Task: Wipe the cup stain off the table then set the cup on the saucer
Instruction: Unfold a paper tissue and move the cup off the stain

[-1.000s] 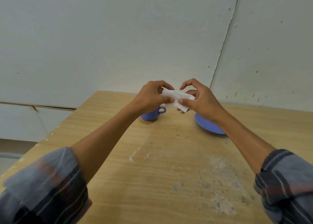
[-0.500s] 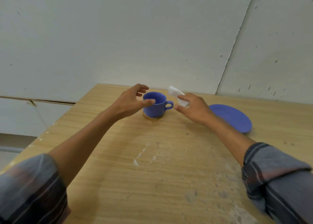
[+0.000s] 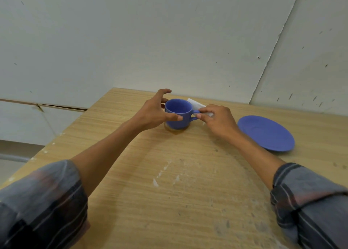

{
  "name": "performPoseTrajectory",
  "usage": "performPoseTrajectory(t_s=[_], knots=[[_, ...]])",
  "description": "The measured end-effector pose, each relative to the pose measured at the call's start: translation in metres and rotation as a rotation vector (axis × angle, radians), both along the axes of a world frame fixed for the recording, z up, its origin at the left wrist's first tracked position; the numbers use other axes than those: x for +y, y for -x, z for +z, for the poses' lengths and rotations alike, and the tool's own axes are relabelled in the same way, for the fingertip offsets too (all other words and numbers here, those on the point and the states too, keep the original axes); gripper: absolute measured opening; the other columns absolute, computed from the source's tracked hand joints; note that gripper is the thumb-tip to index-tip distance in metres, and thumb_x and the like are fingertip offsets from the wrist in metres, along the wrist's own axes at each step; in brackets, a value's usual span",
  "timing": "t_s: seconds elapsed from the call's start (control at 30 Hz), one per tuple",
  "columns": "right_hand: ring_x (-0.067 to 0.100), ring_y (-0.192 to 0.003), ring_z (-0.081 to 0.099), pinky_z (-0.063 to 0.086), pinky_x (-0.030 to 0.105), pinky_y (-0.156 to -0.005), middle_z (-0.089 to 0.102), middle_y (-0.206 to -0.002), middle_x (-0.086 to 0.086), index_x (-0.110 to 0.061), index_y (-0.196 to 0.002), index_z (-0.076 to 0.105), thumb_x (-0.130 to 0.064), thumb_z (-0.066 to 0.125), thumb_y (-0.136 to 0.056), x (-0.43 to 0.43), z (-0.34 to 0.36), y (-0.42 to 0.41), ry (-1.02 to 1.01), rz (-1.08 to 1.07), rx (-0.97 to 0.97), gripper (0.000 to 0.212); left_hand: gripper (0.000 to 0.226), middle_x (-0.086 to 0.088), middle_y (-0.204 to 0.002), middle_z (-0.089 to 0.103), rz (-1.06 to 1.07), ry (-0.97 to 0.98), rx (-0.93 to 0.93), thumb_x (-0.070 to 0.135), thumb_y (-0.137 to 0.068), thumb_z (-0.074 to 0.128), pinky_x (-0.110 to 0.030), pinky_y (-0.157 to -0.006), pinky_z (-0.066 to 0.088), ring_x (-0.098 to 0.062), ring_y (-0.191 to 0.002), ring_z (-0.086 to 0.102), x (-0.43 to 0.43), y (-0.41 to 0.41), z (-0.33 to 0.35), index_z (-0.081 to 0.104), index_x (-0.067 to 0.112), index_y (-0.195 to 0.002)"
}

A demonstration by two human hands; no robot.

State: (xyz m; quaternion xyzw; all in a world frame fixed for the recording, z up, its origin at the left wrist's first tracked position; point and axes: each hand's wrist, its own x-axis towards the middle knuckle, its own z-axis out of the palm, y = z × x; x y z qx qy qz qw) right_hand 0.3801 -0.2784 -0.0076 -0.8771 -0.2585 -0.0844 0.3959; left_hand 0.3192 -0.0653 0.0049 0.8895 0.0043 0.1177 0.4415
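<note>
A blue cup (image 3: pixel 178 115) stands upright on the wooden table (image 3: pixel 169 192), near its far edge, with its handle pointing right. A brown stain (image 3: pixel 176 131) shows on the table around the cup's base. My left hand (image 3: pixel 154 113) wraps around the cup's left side, thumb across its front. My right hand (image 3: pixel 218 120) holds a folded white tissue (image 3: pixel 197 104) just right of the handle, fingertips touching the handle. A blue saucer (image 3: pixel 265 132) lies to the right of the right hand.
A pale wall (image 3: pixel 169 41) rises directly behind the table's far edge. The table's left edge runs diagonally from the far corner toward me. White scuffs (image 3: pixel 163 173) and grey specks mark the near part of the tabletop.
Both hands came down from holding the tissue together. The left hand let go of the tissue and closed around the cup. The right hand carried the tissue to the cup's handle.
</note>
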Motion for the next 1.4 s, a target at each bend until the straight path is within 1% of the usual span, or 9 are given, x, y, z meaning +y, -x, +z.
performPoseTrajectory(t_s=[0.1,0.23,0.4,0.6,0.83,1.03,1.17,1.3,1.4], knots=[[0.018,-0.098,0.063,0.047,0.03,-0.085,0.072,-0.108,0.004,-0.015,-0.106,0.073,-0.026,0.067,-0.086,0.004,0.001,0.0,-0.023,-0.028,-0.013,0.024,0.097,-0.004,-0.126,0.06,0.005,0.033,-0.026,0.037,-0.062,0.087,-0.013,-0.071,0.043,-0.014,-0.106,0.057,0.004,-0.001,0.001,0.032,0.027,-0.141],[0.014,-0.095,0.061,0.04,0.023,-0.079,0.073,-0.108,0.003,-0.015,-0.107,0.073,-0.027,0.067,-0.085,0.017,0.007,0.0,-0.041,-0.022,-0.04,0.025,0.1,-0.004,-0.128,0.06,0.013,0.045,-0.047,0.038,-0.06,0.088,-0.014,-0.071,0.044,-0.015,-0.107,0.058,0.017,0.0,0.009,0.031,0.027,-0.141],[0.014,-0.091,0.06,0.041,0.024,-0.076,0.071,-0.101,0.001,-0.013,-0.105,0.073,-0.027,0.066,-0.086,0.047,0.017,0.006,-0.064,0.015,-0.045,0.024,0.1,-0.005,-0.128,0.06,0.048,0.043,-0.036,0.04,-0.06,0.088,-0.027,-0.08,0.052,-0.02,-0.11,0.06,0.045,0.012,0.02,0.03,0.029,-0.142],[0.014,-0.09,0.059,0.045,0.028,-0.079,0.072,-0.102,0.002,-0.014,-0.106,0.073,-0.028,0.066,-0.087,0.096,0.021,0.018,-0.052,0.068,-0.021,0.025,0.098,0.004,-0.118,0.058,0.093,0.035,-0.007,0.037,-0.063,0.087,-0.028,-0.082,0.051,-0.019,-0.11,0.06,0.089,0.032,0.026,0.031,0.028,-0.142],[0.018,-0.1,0.062,0.049,0.036,-0.087,0.072,-0.108,0.001,-0.016,-0.106,0.073,-0.03,0.065,-0.086,0.139,0.015,0.03,-0.025,0.096,0.03,0.025,0.096,-0.004,-0.131,0.058,0.135,0.043,0.039,0.03,-0.067,0.085,-0.029,-0.085,0.047,-0.02,-0.111,0.058,0.128,0.049,0.022,0.029,0.026,-0.144],[0.021,-0.094,0.065,0.051,0.038,-0.084,0.073,-0.1,0.001,-0.019,-0.101,0.074,-0.033,0.065,-0.085,0.153,0.009,0.034,0.02,0.101,0.044,0.022,0.096,-0.01,-0.138,0.053,0.142,0.036,0.082,0.028,-0.069,0.084,-0.03,-0.088,0.046,-0.022,-0.116,0.056,0.142,0.053,0.012,0.027,0.025,-0.145],[0.02,-0.094,0.064,0.051,0.037,-0.083,0.073,-0.101,0.001,-0.02,-0.1,0.074,-0.034,0.065,-0.085,0.154,0.006,0.033,0.035,0.101,0.047,0.023,0.094,-0.011,-0.141,0.05,0.132,0.023,0.09,0.025,-0.071,0.083,-0.03,-0.088,0.045,-0.024,-0.12,0.054,0.143,0.052,0.01,0.027,0.024,-0.145],[0.019,-0.095,0.063,0.051,0.036,-0.084,0.073,-0.102,0.001,-0.019,-0.1,0.075,-0.034,0.065,-0.085,0.154,0.007,0.034,0.032,0.108,0.047,0.022,0.096,-0.012,-0.142,0.049,0.132,0.01,0.115,0.024,-0.07,0.084,-0.03,-0.087,0.043,-0.017,-0.112,0.052,0.143,0.05,0.011,0.024,0.024,-0.146],[0.02,-0.101,0.063,0.05,0.034,-0.087,0.071,-0.109,0.003,-0.017,-0.106,0.073,-0.03,0.065,-0.086,0.151,0.009,0.036,0.05,0.13,0.069,0.025,0.103,-0.011,-0.143,0.049,0.136,-0.019,0.162,0.025,-0.069,0.085,-0.031,-0.088,0.043,-0.019,-0.111,0.052,0.144,0.049,0.016,0.019,0.024,-0.148]])
